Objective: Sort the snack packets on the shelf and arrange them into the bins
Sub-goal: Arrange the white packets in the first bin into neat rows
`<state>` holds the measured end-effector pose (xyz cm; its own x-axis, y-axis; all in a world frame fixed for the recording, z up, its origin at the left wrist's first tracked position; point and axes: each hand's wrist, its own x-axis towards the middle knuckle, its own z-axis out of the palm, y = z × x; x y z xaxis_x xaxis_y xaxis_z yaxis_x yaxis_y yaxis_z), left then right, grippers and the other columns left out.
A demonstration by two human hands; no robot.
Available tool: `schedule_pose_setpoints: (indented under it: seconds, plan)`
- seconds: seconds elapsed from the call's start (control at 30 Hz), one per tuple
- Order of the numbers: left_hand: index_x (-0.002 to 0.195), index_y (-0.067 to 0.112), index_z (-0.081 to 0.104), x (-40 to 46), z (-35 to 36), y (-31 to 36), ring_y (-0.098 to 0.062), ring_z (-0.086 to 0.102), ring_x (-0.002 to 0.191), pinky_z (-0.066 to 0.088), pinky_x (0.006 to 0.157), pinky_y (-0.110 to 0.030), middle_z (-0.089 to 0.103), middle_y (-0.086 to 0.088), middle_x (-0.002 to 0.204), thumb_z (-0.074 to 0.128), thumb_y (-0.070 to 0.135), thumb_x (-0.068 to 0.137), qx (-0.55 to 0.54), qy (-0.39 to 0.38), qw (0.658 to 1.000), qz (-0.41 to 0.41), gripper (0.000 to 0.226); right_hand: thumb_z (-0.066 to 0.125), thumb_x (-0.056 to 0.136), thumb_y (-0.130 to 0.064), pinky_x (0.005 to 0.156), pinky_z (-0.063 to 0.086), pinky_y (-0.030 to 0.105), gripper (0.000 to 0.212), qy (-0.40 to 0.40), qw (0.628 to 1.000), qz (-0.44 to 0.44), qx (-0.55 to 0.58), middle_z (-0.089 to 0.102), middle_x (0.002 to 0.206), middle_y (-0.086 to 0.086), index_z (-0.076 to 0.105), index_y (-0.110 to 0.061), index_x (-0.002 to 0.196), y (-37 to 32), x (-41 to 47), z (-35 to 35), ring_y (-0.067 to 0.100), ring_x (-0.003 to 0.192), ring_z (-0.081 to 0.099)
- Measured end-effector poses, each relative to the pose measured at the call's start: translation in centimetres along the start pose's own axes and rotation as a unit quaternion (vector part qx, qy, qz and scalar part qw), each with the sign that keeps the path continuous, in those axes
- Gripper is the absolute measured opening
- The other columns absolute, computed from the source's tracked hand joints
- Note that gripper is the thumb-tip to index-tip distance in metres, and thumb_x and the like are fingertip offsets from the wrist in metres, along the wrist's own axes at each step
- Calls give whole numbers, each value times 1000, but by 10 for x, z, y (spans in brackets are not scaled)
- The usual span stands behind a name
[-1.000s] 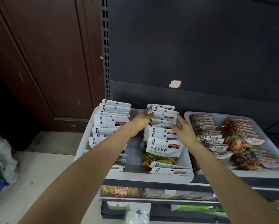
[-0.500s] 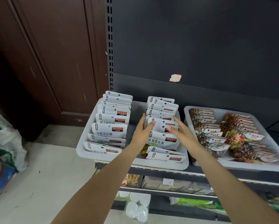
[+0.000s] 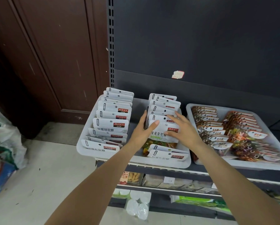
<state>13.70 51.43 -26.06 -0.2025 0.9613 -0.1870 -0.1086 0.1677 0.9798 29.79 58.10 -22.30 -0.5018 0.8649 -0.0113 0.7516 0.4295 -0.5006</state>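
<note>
Left hand (image 3: 140, 132) has its thumb hooked over the front of a white packet (image 3: 164, 132), with the other fingers straight up along the packet's left edge, so it's basically clamping that side. Right hand (image 3: 183, 127) lies flat on the packet's right half, fingers spread and relaxed, pressing rather than grabbing. So the packet sits right between the two hands, leaning back against the right-hand row (image 3: 164, 106) of white packets. Its long axis runs left to right, across the row. Both hands are touching it, but the left one has the actual grip, so my guess is that's the one that lifts or tips it next.

Readable stuff: the packet says "星星型软糖", with a red "ZIRANPEI" logo at the top right. Same logo is on the left-hand row (image 3: 113, 120), where one front reads "树莓味软糖" and the nearest one "树莓形软糖". Both rows stand in the same white bin (image 3: 84, 145). The bin to the right (image 3: 191, 109) holds brownish snack packs (image 3: 215, 132) with white tabs; I can make out "石头糖" on a few.
</note>
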Motion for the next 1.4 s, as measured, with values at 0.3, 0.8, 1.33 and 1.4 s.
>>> schedule_pose_setpoints:
  seconds: [0.3, 0.8, 1.33, 1.4]
  plan:
    - [150, 35, -2, 12, -8, -20, -26, 28, 141, 31, 109, -56, 31, 0, 153, 79, 20, 75, 182, -28, 982, -37, 111, 62, 90, -19, 111, 28, 30, 67, -1, 999, 40, 12, 17, 157, -2, 28, -25, 147, 8, -5, 7, 16, 142, 24]
    - [148, 31, 1, 19, 1, -17, -23, 41, 130, 40, 107, -43, 39, -4, 145, 73, 16, 81, 79, -86, 992, -54, 100, 67, 86, -17, 111, 22, 26, 68, 7, 997, 30, 64, 17, 157, 1, 33, -24, 144, 15, 1, 7, 15, 143, 19]
    - [150, 32, 14, 25, 7, 8, -19, 33, 137, 33, 111, -40, 30, -2, 150, 78, 28, 76, 223, -52, 971, 62, 98, 60, 91, -20, 101, 27, 18, 64, 29, 974, 79, 209, 26, 152, -2, 30, -20, 147, 0, 15, 6, 13, 137, 29]
    - [150, 33, 14, 26, 6, 12, -19, 33, 137, 33, 112, -46, 32, 0, 150, 78, 41, 72, 214, -54, 973, 62, 101, 62, 90, -24, 109, 30, 25, 64, 31, 974, 66, 214, 32, 149, -2, 32, -22, 147, -1, 16, 6, 14, 136, 34]
